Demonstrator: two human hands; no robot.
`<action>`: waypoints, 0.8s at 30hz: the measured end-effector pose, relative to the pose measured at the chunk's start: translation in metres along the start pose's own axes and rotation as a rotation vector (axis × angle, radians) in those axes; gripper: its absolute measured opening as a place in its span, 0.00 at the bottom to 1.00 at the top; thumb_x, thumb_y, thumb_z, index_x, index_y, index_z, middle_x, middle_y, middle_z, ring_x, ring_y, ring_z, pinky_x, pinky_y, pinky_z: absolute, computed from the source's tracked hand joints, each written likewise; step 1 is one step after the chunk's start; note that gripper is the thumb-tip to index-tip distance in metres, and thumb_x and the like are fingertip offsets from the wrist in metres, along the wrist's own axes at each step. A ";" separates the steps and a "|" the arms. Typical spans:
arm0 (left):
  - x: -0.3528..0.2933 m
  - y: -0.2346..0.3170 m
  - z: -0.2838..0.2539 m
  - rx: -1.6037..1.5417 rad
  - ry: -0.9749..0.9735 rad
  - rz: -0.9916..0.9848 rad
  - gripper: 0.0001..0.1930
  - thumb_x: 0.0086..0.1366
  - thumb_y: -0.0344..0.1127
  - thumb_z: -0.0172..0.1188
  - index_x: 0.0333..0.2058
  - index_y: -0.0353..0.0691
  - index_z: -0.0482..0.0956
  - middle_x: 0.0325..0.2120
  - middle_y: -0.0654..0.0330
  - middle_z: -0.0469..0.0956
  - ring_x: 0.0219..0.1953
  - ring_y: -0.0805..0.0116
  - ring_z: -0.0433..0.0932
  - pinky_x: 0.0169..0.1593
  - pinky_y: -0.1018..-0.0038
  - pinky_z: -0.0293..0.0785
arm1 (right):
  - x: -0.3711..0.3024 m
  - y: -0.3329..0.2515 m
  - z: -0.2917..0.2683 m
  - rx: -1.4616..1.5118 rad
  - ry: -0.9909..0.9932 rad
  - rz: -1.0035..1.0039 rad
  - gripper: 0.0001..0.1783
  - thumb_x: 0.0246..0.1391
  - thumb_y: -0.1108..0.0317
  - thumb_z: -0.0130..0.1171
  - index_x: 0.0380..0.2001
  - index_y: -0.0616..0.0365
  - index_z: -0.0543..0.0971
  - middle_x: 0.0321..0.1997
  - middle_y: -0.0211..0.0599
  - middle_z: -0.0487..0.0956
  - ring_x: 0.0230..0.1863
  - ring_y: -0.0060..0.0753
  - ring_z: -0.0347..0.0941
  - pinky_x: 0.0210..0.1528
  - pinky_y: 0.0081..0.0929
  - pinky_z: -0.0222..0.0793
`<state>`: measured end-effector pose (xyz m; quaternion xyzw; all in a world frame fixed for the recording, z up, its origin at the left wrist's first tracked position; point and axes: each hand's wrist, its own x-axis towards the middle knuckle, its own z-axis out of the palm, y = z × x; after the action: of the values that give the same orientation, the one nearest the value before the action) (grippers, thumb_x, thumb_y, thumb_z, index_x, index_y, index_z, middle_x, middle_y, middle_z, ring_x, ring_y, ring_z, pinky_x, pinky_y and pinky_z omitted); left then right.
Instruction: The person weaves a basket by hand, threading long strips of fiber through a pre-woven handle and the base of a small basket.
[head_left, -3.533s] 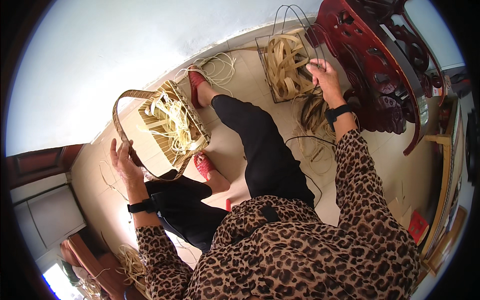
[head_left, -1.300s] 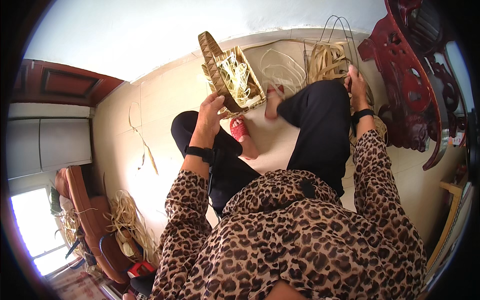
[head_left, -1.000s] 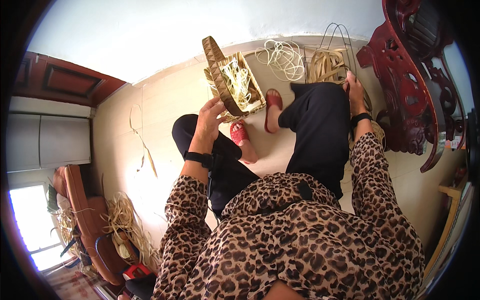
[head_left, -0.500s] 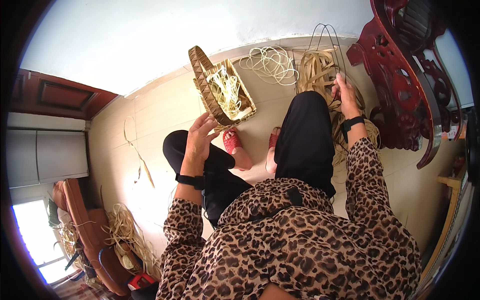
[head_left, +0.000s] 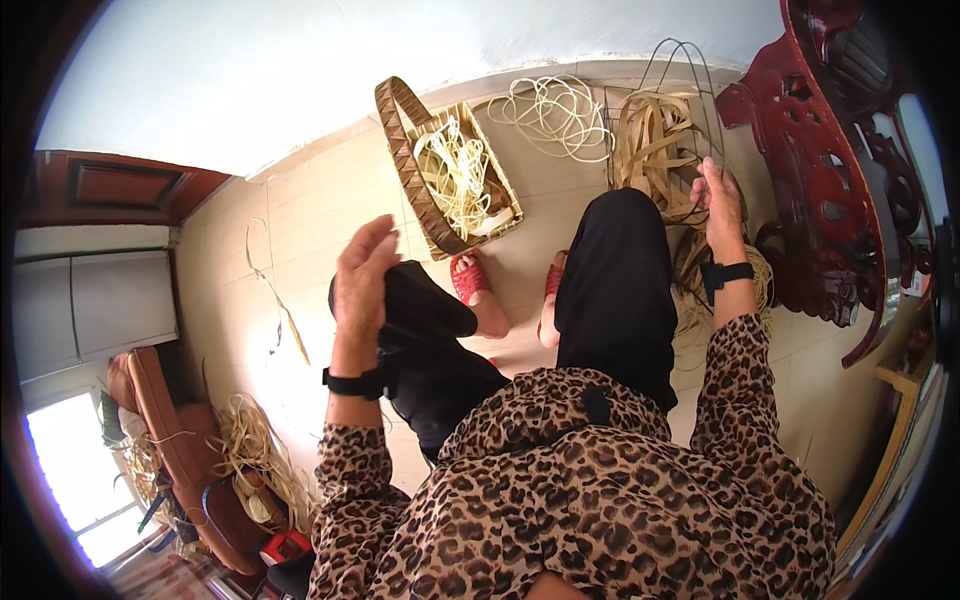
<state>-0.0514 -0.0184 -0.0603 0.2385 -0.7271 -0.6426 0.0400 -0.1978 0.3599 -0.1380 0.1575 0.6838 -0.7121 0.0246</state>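
My left hand (head_left: 365, 270) hovers over my left knee, holding nothing, its fingers loosely bent and the thumb apart. Left of the middle on the floor stands a woven basket (head_left: 508, 190) with a broad brown braided handle (head_left: 402, 150). Pale thin strips (head_left: 458, 180) lie tangled inside it. My right hand (head_left: 718, 200) is raised by my right knee, its fingers loosely curled and nothing visible in them. Close to it is a dark wire frame (head_left: 708, 75) with flat tan strips (head_left: 650, 140) bundled in it.
A loose coil of pale strands (head_left: 555, 115) lies by the wall. Carved dark red wooden furniture (head_left: 815, 190) stands at the right. More strips (head_left: 255, 450) hang beside a brown padded seat (head_left: 180, 450) at the lower left. A few stray strips (head_left: 280, 300) lie on the tiles.
My left hand has drawn away from the basket handle, to the left. My right hand has shifted slightly right in the picture. The view has moved a little.
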 end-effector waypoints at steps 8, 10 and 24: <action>-0.016 0.007 -0.042 -0.044 0.156 0.045 0.15 0.57 0.28 0.49 0.44 0.30 0.68 0.39 0.53 0.72 0.43 0.65 0.71 0.44 0.75 0.67 | -0.007 -0.007 0.005 -0.088 0.080 -0.021 0.19 0.51 0.51 0.49 0.36 0.55 0.71 0.22 0.22 0.70 0.21 0.13 0.63 0.22 0.12 0.53; -0.014 0.009 -0.025 -0.130 0.131 0.023 0.19 0.57 0.30 0.50 0.47 0.29 0.63 0.42 0.50 0.69 0.45 0.63 0.68 0.46 0.73 0.66 | -0.009 -0.009 0.007 -0.053 0.084 -0.009 0.20 0.51 0.51 0.49 0.37 0.57 0.70 0.23 0.23 0.70 0.21 0.14 0.63 0.22 0.12 0.54; 0.031 -0.041 0.045 -0.484 -0.105 -0.179 0.09 0.59 0.28 0.43 0.38 0.37 0.69 0.33 0.59 0.74 0.34 0.72 0.71 0.43 0.73 0.64 | -0.024 -0.020 0.023 -0.676 0.405 -0.262 0.27 0.49 0.52 0.49 0.47 0.60 0.65 0.47 0.43 0.67 0.47 0.35 0.63 0.46 0.28 0.60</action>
<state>-0.0833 0.0079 -0.1152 0.2516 -0.5293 -0.8102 0.0008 -0.1844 0.3342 -0.1125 0.1890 0.8845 -0.3991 -0.1508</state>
